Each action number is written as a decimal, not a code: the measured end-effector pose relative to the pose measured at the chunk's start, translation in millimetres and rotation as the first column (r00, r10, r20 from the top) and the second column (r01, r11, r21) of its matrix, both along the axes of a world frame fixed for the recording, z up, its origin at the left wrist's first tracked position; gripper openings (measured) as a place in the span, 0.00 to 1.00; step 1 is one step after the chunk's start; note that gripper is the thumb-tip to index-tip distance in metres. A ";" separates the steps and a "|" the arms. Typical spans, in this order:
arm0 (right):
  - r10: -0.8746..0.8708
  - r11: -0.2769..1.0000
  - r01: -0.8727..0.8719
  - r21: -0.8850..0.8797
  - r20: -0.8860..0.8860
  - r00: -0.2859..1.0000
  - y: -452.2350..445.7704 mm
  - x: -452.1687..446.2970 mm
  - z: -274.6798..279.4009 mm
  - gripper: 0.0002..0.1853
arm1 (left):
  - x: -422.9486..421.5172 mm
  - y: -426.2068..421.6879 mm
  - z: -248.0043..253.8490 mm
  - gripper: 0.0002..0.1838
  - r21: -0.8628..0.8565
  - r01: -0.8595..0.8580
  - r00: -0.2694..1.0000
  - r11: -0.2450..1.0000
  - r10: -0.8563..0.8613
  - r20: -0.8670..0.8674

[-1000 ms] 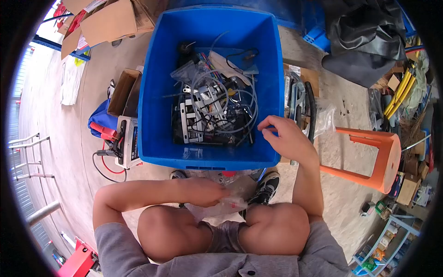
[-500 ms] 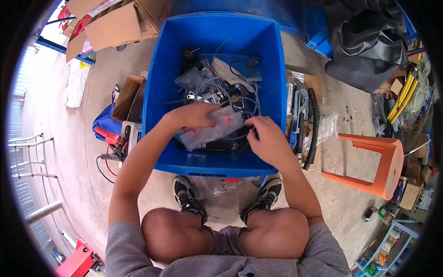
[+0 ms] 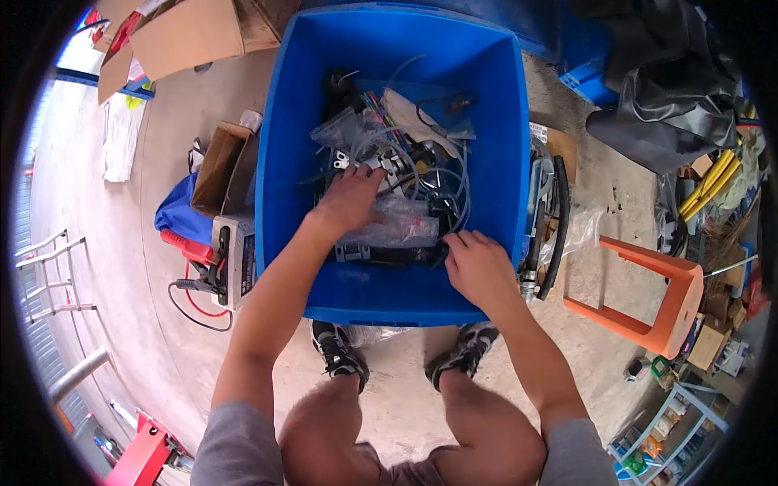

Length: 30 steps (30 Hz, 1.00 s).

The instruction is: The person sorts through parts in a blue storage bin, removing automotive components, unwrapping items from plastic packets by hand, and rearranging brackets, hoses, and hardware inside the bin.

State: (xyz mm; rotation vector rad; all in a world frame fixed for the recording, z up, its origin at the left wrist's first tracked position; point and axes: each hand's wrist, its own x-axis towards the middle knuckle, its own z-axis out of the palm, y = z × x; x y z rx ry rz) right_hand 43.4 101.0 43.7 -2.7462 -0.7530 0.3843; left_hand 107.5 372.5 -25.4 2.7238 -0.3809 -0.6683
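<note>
A deep blue plastic bin (image 3: 389,312) stands before me with a jumble of parts inside. My left hand (image 3: 352,201) reaches in, fingers stretched out over metal fittings (image 3: 395,168), its thumb by a clear plastic bag (image 3: 401,229) with red print. Near the bin's front right inner corner is my right hand (image 3: 482,266), its fingers curled beside the bag's right end and a dark part; what they pinch, if anything, is hidden. Clear tubing (image 3: 466,190) loops across the pile. Behind it lie a whitish flat piece (image 3: 415,121) and thin coloured strands (image 3: 381,116).
Left of the bin are an open cardboard box (image 3: 219,170) and a charger-like unit (image 3: 237,263) with red and black cables. Black hoses (image 3: 559,227) lie along its right side. Further right, an orange stool (image 3: 685,312) rests on its side. A black sheet (image 3: 673,113) hangs behind.
The plastic bag has shifted slightly right and lies flatter. My left hand has moved off it towards the metal fittings; my right hand is lower and further right. The whole view has shifted.
</note>
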 end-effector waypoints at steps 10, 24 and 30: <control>-0.142 0.951 0.131 0.280 0.020 0.990 6.1 -3.2 -15.7 0.07 | -27.0 10.6 -18.7 0.24 -0.019 0.037 0.999 0.999 -0.037 -0.019; 0.035 0.869 -0.245 0.430 0.440 0.897 2.0 -53.8 43.7 0.09 | -115.9 -23.2 104.9 0.11 0.186 0.325 0.846 0.927 -0.373 0.382; 0.110 0.898 -0.242 0.368 0.346 0.932 -28.6 -169.1 60.1 0.05 | -237.0 -21.6 138.4 0.12 0.035 0.424 0.867 0.905 -0.416 0.273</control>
